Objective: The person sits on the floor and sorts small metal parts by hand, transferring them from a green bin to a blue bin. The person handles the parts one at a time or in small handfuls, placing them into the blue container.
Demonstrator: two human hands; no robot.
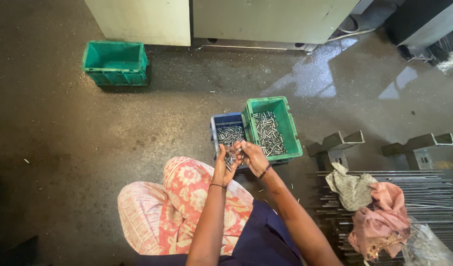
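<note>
My left hand [222,166] and my right hand [252,155] meet over the near edge of a small blue bin [221,119]. Both hold a bunch of short metal pins [232,155] between the fingers. The blue bin holds more of these pins. A green crate [288,125] stands right beside it on the right, with several shiny metal pins spread over its bottom. My knees, in pink floral cloth, are below the hands.
An empty green crate [115,61] stands far left on the dark concrete floor. Long steel rods [428,189] lie at the right with rags [376,212] on them, behind two metal brackets [334,145]. Pale machine cabinets [265,19] line the back, with a wet patch before them.
</note>
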